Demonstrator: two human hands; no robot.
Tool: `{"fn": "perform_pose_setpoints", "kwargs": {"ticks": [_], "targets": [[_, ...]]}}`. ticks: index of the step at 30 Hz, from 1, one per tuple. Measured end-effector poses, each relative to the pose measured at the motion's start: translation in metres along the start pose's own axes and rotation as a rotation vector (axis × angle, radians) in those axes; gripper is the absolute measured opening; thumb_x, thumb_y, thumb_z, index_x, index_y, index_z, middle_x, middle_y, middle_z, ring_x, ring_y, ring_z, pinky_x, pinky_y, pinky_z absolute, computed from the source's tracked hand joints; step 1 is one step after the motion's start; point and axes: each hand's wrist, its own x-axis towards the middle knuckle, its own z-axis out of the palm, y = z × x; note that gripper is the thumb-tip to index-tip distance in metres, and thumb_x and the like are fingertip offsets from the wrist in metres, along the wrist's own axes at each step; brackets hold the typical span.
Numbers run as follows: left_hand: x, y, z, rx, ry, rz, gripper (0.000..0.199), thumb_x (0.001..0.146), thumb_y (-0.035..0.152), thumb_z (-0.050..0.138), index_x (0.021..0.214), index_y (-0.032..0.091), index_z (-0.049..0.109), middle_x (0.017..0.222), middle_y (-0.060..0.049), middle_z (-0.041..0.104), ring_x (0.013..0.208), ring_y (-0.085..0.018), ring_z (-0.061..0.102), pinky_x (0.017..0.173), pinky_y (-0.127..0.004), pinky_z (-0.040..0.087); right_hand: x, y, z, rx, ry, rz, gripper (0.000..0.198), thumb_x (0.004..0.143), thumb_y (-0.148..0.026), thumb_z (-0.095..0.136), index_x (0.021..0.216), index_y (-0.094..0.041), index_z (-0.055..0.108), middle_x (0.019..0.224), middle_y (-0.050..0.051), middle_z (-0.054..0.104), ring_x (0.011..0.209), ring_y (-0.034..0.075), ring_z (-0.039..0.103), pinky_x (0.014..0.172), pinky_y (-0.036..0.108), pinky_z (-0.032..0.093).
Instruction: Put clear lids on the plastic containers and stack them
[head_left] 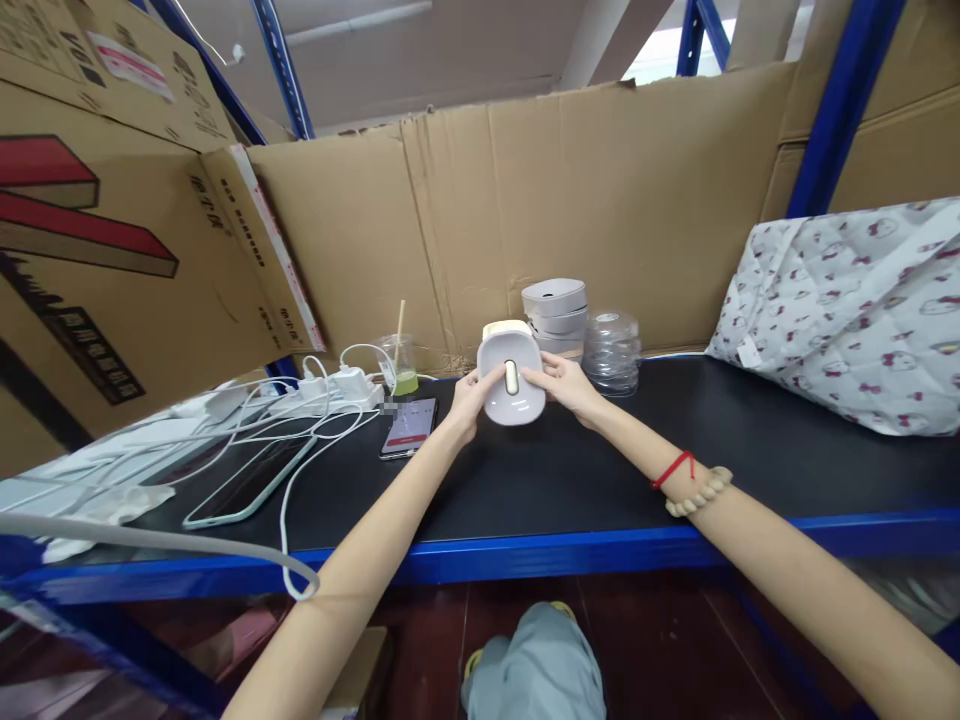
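Above the black tabletop, a pale grey rounded plastic piece (514,405) is held upright between both hands. It has an oblong cream-coloured slot or insert at its middle, and a cream part shows along its top edge. My left hand (471,402) grips its left side, the thumb pressed near the insert. On the other side my right hand (568,385) holds the right edge, its thumb also beside the insert. The fingers behind the piece are hidden. Just behind stands a stack of similar grey bowl-like pieces (555,300), with stacked clear plastic containers (611,355) beside it.
Left of the hands lie a phone with a lit screen (409,425) and a phone in a pale green case (251,480). White cables and a power strip (330,395) spread there, near a cup with green drink (405,380). A patterned quilted bag (855,320) sits at right.
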Motion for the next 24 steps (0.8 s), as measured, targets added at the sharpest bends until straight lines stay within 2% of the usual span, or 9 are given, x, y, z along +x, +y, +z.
{"fn": "perform_pose_setpoints", "kwargs": {"ticks": [3,6,8,11,14,17,20,22,24], "targets": [[0.001,-0.001,0.0,-0.007,0.029,-0.012,0.02,0.056,0.021,0.077,0.065,0.011,0.063,0.061,-0.001,0.061,0.054,-0.01,0.052,0.057,-0.021,0.041,0.003,0.001,-0.004,-0.186,0.053,-0.105,0.039,0.066,-0.036,0.074,0.098,-0.014,0.068,0.085,0.008,0.07,0.061,0.015,0.062,0.051,0.025,0.05],[-0.001,0.003,0.001,-0.072,0.025,-0.091,0.014,0.064,0.02,0.071,0.072,0.011,0.065,0.066,-0.004,0.064,0.057,-0.012,0.057,0.058,-0.023,0.044,0.01,-0.003,-0.02,-0.479,0.355,-0.386,0.026,0.077,-0.039,0.059,0.086,-0.017,0.068,0.087,0.008,0.068,0.073,0.019,0.064,0.069,0.032,0.052],[-0.004,0.006,0.002,-0.145,0.025,-0.133,0.01,0.069,0.019,0.064,0.075,0.011,0.064,0.067,-0.004,0.065,0.057,-0.013,0.058,0.058,-0.023,0.046,0.018,-0.004,-0.038,-0.683,0.603,-0.553,0.027,0.08,-0.036,0.051,0.093,-0.019,0.067,0.098,0.009,0.066,0.087,0.022,0.062,0.081,0.037,0.048],[-0.007,0.011,0.004,-0.242,0.041,-0.16,0.011,0.075,0.021,0.054,0.074,0.013,0.062,0.062,-0.002,0.062,0.052,-0.012,0.056,0.053,-0.022,0.044,0.035,0.0,-0.07,-0.926,0.81,-0.565,0.047,0.074,-0.036,0.055,0.118,-0.02,0.057,0.122,0.015,0.052,0.11,0.03,0.052,0.09,0.047,0.041],[-0.01,0.012,0.005,-0.242,0.083,-0.231,0.018,0.076,0.028,0.05,0.069,0.013,0.058,0.052,-0.001,0.055,0.043,-0.011,0.049,0.045,-0.021,0.039,0.05,0.011,-0.097,-1.02,0.823,-0.438,0.066,0.068,-0.043,0.063,0.129,-0.021,0.049,0.135,0.02,0.037,0.122,0.038,0.039,0.093,0.055,0.034],[-0.011,0.011,0.006,-0.205,0.104,-0.276,0.023,0.077,0.031,0.049,0.064,0.013,0.055,0.047,-0.001,0.051,0.041,-0.012,0.048,0.043,-0.022,0.037,0.06,0.02,-0.112,-1.005,0.744,-0.373,0.064,0.069,-0.048,0.063,0.126,-0.021,0.052,0.129,0.02,0.043,0.121,0.038,0.04,0.094,0.055,0.032],[-0.013,0.009,0.007,-0.16,0.044,-0.283,0.025,0.081,0.03,0.047,0.07,0.012,0.06,0.05,-0.003,0.056,0.048,-0.015,0.055,0.049,-0.024,0.043,0.061,0.021,-0.115,-0.96,0.713,-0.441,0.049,0.07,-0.046,0.064,0.111,-0.021,0.06,0.115,0.015,0.055,0.116,0.034,0.045,0.096,0.052,0.032],[-0.014,0.008,0.008,-0.137,-0.007,-0.273,0.027,0.084,0.03,0.045,0.079,0.012,0.064,0.056,-0.004,0.061,0.058,-0.017,0.061,0.057,-0.026,0.048,0.058,0.017,-0.111,-0.904,0.807,-0.53,0.045,0.071,-0.046,0.064,0.106,-0.02,0.06,0.117,0.016,0.053,0.116,0.033,0.045,0.097,0.052,0.032],[-0.013,0.006,0.01,-0.136,-0.055,-0.255,0.027,0.086,0.03,0.047,0.09,0.013,0.066,0.067,-0.006,0.067,0.068,-0.019,0.065,0.067,-0.029,0.051,0.051,0.012,-0.103,-0.831,0.935,-0.635,0.048,0.073,-0.049,0.061,0.11,-0.019,0.056,0.124,0.017,0.048,0.12,0.032,0.042,0.097,0.052,0.032]]}}
